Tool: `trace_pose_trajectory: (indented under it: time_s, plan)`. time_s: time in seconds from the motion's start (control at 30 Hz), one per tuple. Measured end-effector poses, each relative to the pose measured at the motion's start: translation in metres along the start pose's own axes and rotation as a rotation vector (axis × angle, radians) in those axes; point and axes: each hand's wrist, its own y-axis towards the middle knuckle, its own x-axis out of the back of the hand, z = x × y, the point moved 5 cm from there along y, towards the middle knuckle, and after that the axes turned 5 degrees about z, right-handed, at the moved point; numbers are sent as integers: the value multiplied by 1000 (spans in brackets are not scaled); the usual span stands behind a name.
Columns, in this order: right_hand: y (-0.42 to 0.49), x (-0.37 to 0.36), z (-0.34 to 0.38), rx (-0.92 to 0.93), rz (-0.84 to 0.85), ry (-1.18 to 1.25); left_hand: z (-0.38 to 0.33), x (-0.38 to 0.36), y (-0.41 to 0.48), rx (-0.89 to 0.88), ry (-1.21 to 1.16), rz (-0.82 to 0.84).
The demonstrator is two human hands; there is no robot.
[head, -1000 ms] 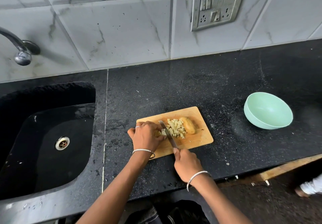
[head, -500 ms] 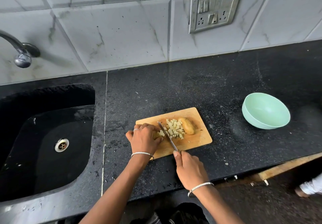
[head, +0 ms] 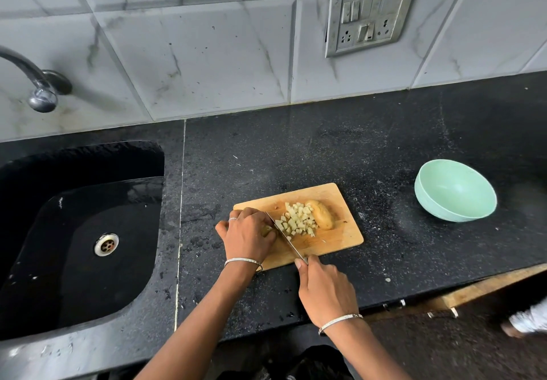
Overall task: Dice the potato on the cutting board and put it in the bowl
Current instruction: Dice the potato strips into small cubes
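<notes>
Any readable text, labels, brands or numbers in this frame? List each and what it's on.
None readable.
Switch plate: switches and sockets only, any marking too small to read.
Bowl: plain, no label visible.
Cutting board: bare wood, no print.
Knife: no brand visible on the blade.
Tap and sink: no markings visible.

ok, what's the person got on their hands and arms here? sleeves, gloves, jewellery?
No gloves and no sleeves in view: both forearms are bare. The left hand has a thin silver bangle at the wrist and a silver ring on one finger. The right hand has a similar thin silver bangle at the wrist; no ring shows on it.
</notes>
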Motion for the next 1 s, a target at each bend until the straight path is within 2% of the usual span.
trace_pose_trajectory:
  time_s: [0.63, 0.83, 1.0]
  plan:
    - [10, -2, -1, -47, 90, 79, 1, -2, 7, 24, -128, 4]
    - [11, -6, 2, -46, 45, 11, 0, -1, 7, 30, -74, 3]
    - [9, -5, -7, -87, 67, 93, 1, -1, 7, 11, -77, 3]
